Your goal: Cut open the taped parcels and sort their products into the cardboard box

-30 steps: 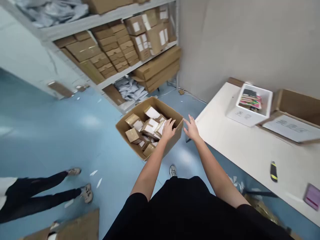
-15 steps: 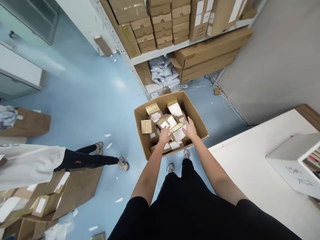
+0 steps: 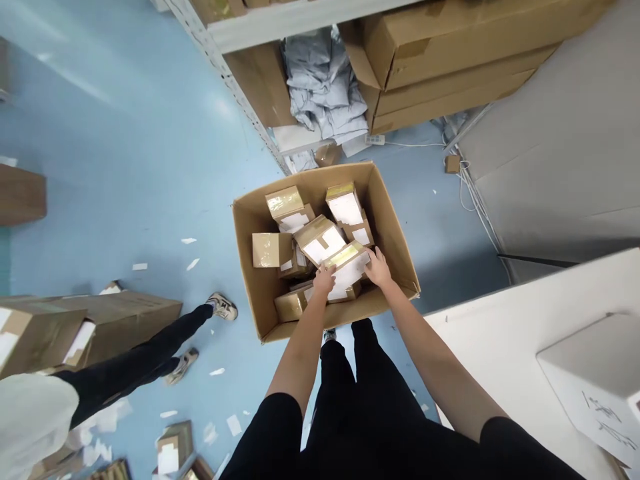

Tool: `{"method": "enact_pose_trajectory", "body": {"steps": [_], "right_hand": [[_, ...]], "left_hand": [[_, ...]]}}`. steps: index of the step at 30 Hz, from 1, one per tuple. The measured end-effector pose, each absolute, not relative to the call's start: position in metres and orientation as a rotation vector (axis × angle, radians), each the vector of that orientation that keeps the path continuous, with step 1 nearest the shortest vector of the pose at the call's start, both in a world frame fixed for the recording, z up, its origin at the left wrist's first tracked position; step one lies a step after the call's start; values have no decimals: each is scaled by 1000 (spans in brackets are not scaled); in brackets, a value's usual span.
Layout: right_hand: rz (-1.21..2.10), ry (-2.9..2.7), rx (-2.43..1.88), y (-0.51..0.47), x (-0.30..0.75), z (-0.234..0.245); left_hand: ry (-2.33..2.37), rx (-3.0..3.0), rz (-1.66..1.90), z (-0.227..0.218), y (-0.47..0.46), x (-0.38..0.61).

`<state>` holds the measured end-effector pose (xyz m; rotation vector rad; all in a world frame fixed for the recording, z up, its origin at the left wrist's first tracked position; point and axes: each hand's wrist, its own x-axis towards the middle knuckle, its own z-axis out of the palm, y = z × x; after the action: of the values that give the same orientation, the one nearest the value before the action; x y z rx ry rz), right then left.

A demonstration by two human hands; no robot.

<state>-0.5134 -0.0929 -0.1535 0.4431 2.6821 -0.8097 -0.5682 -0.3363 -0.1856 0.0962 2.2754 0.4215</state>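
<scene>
Both my hands are inside a large open cardboard box [image 3: 393, 243] on the floor. Between them is a small carton [image 3: 349, 268] with a white label and shiny tape along one edge. My left hand [image 3: 325, 279] closes on its left end, and my right hand [image 3: 378, 268] grips the right end. Just beyond it lies another labelled carton [image 3: 320, 241], tilted. Several more taped cartons fill the box, among them a plain-faced carton [image 3: 266, 250] at the left and a labelled carton [image 3: 346, 208] at the far right. The underside of the held carton is hidden.
A metal shelf [image 3: 300, 27] stands beyond the box, with grey plastic mailers [image 3: 325, 87] and long cartons [image 3: 450, 60]. A white table [image 3: 480, 333] is at the right. To the left, another person's leg [image 3: 155, 347] stands beside stacked cartons [image 3: 115, 327]. Paper scraps lie about.
My view has come closer to the large box and tipped down. My hands stay on the same carton. The other person has shifted towards the lower left of the view.
</scene>
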Motion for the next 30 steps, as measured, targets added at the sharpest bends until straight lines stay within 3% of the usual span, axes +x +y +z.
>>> {"method": "enact_pose_trajectory", "body": {"steps": [7, 14, 19, 30], "right_hand": [[-699, 2500, 328, -99, -544, -203], [-595, 2559, 305, -120, -544, -196], [-588, 2740, 348, -134, -532, -150], [-593, 3067, 727, -168, -473, 1]], "left_hand": [[2334, -53, 527, -204, -347, -545], [2418, -244, 720, -204, -321, -536], [2560, -209, 859, -162, -340, -540], [2747, 386, 876, -6, -365, -554]]}}
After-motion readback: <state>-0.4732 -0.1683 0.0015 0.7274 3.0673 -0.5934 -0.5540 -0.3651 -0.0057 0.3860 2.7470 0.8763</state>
